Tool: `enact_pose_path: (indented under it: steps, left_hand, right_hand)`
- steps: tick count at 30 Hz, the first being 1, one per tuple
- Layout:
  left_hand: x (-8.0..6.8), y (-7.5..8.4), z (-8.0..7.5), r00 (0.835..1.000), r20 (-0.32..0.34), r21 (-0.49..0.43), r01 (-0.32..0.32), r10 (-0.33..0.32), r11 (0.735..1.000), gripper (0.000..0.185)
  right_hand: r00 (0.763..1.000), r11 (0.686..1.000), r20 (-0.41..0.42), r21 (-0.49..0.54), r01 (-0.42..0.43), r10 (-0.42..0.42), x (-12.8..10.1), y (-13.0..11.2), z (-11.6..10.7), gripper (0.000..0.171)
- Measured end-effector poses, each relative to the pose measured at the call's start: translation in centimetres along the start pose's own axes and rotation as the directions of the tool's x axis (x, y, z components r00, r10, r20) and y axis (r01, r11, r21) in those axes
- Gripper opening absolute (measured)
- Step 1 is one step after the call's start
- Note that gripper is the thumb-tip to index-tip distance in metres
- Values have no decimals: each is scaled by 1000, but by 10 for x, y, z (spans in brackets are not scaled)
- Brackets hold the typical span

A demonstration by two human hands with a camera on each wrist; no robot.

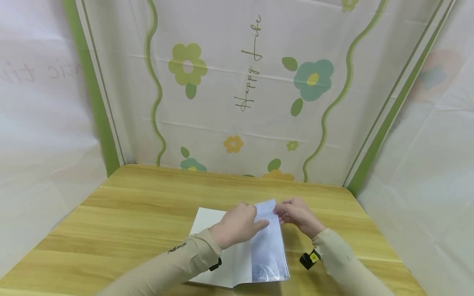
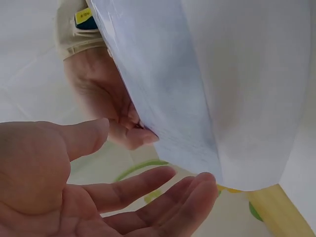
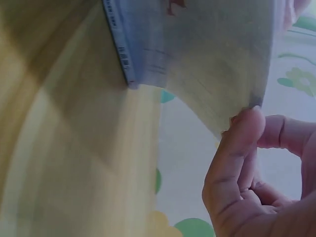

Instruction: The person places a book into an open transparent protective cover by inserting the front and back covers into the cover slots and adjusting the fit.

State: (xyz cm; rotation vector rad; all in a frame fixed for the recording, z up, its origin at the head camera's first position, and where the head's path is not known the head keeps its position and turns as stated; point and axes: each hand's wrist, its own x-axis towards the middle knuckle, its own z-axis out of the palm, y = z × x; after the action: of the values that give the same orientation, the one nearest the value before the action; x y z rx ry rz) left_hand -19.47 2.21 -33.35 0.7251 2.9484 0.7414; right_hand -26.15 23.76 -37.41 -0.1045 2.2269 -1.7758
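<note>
Booklet (image 1: 237, 246) lies open on the desk (image 1: 129, 213), low and centre in the head view. The right hand (image 1: 298, 216) pinches a lifted page (image 1: 268, 238); the left hand (image 1: 237, 226) rests flat, fingers relaxed, against it.

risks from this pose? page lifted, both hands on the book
1. The right hand pinches only the top corner of the lifted page; a sharp pull with that grip could crease or tear it.
2. The left hand lies open on the book, fingers straight, so the book might slide on the smooth wooden table.
</note>
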Motion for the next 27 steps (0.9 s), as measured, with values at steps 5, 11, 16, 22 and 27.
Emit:
enact_pose_path:
  steps: [5, 11, 16, 22, 27]
  left_hand:
    - [0, 6, 2, 1000, -28, -15, 11, -12, 1000, 49]
    - [1, 10, 0, 999, -41, -40, 12, -14, 999, 56]
    - [1, 12, -1, 999, -44, -40, -4, 2, 999, 56]
    - [-1, 13, -2, 1000, -22, -113, -17, 14, 993, 57]
    - [-2, 12, -5, 1000, -1, -220, -10, 10, 975, 54]
  right_hand:
    - [999, 996, -42, -92, 20, -24, 2, -10, 7, 7]
    - [999, 986, -7, -162, 37, -38, 1, -22, 15, 8]
    - [997, 971, -19, -229, 66, -73, 0, -32, 23, 7]
    - [995, 959, -30, -272, 83, -94, 1, -37, 29, 10]
    - [996, 959, 18, -269, 87, -85, -1, -40, 32, 23]
